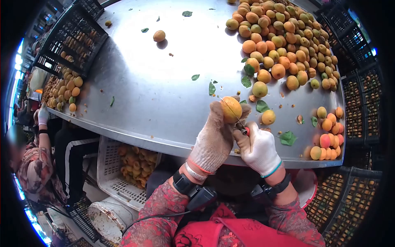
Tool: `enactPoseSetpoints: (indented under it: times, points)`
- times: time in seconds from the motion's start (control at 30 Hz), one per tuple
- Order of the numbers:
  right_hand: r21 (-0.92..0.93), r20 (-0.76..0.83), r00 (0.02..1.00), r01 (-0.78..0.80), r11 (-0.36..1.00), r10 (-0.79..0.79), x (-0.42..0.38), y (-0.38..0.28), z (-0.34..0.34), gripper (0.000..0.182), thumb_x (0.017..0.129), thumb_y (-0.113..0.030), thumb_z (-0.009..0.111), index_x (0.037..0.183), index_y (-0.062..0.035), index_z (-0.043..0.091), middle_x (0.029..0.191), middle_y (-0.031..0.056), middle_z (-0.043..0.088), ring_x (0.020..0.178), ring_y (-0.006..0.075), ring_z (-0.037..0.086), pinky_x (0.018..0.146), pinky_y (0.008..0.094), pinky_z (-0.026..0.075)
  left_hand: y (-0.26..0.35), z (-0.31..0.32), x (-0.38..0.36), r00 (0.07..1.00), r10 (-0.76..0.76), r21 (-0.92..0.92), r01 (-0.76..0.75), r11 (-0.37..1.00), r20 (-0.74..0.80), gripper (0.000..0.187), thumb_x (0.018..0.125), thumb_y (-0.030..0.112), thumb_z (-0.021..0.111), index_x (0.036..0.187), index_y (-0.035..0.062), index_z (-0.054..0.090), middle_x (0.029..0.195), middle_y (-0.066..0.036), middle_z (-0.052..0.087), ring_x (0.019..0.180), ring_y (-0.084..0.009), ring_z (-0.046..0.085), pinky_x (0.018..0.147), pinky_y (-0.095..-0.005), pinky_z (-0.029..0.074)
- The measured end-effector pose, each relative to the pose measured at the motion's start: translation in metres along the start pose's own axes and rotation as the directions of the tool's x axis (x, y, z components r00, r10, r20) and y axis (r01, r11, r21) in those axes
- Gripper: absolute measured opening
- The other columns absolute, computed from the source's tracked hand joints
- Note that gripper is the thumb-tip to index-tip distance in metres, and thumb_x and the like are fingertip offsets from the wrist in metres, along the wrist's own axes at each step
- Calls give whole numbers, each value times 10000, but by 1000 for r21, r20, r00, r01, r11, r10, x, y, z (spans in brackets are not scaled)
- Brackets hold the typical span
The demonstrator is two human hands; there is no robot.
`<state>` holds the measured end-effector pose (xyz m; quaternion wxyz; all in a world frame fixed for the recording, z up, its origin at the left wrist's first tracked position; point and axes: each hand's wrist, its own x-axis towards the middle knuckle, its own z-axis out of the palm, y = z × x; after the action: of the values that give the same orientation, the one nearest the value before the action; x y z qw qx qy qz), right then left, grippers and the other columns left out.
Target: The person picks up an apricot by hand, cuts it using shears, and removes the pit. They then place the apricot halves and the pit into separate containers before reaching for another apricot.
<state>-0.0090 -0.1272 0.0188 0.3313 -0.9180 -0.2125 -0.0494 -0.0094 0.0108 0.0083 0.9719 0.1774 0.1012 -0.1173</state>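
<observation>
My left hand (216, 138), in a soiled white glove, holds up an orange-yellow apricot (231, 109) above the near edge of the metal table (164, 94). My right hand (256, 149), gloved too, is closed around a small tool with a red handle (246, 131). The tool's thin metal blade or wire lies against the apricot's face. Just right of the hands, a single apricot (268, 117) rests on the table among green leaves (287, 138).
A large apricot pile (288, 45) covers the back right, with a smaller group (329, 140) at the right corner. Below the table sits a white crate (111, 164) of fruit pieces. Black crates (356, 201) stand at right. Another person's gloved hand (42, 115) is far left.
</observation>
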Motion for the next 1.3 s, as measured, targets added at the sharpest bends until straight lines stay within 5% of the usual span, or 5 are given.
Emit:
enactPoseSetpoints:
  times: [0.13, 0.4, 0.53, 0.9, 1.3]
  points:
    - [41, 33, 999, -3, 999, 2, 2, 0, 1, 301, 932, -294, 658, 850, -19, 565, 552, 159, 525, 543, 383, 599, 511, 420, 461, 4, -9, 2, 998, 54, 140, -50, 989, -25, 599, 996, 536, 474, 1341, 47, 472, 1093, -134, 620, 1080, -256, 595, 957, -411, 490]
    - [-30, 34, 999, -14, 999, 15, 6, 3, 9, 307, 903, -289, 682, 796, -30, 557, 585, 162, 589, 537, 355, 623, 495, 418, 480, 3, -11, 8, 997, -46, -172, 34, 984, -66, 628, 941, 611, 522, 1219, 49, 491, 1079, -131, 564, 1041, -323, 612, 976, -502, 488]
    - [263, 166, 983, -126, 957, 84, 2, 6, 10, 279, 928, -250, 639, 830, 2, 570, 615, 198, 591, 609, 396, 632, 515, 426, 471, 6, -7, 6, 991, -79, -215, 54, 975, -109, 531, 965, 562, 530, 1148, 65, 511, 1022, -115, 575, 1020, -323, 621, 951, -510, 502]
    - [192, 208, 970, -165, 967, 124, 5, 5, 7, 229, 954, -199, 583, 971, 29, 570, 685, 238, 627, 683, 427, 648, 571, 467, 481, 7, -11, -1, 997, 52, 259, -37, 965, -51, 509, 951, 68, 522, 1417, 40, 321, 1201, -182, 566, 1118, -293, 619, 997, -388, 483]
    - [199, 327, 941, -161, 967, 90, -1, 3, -1, 298, 980, -293, 553, 969, 5, 568, 793, 272, 633, 783, 464, 636, 629, 515, 498, -3, -12, 8, 991, 134, 333, -127, 934, 1, 377, 1026, 233, 519, 1318, 16, 421, 1156, -206, 623, 1015, -315, 671, 907, -419, 548]
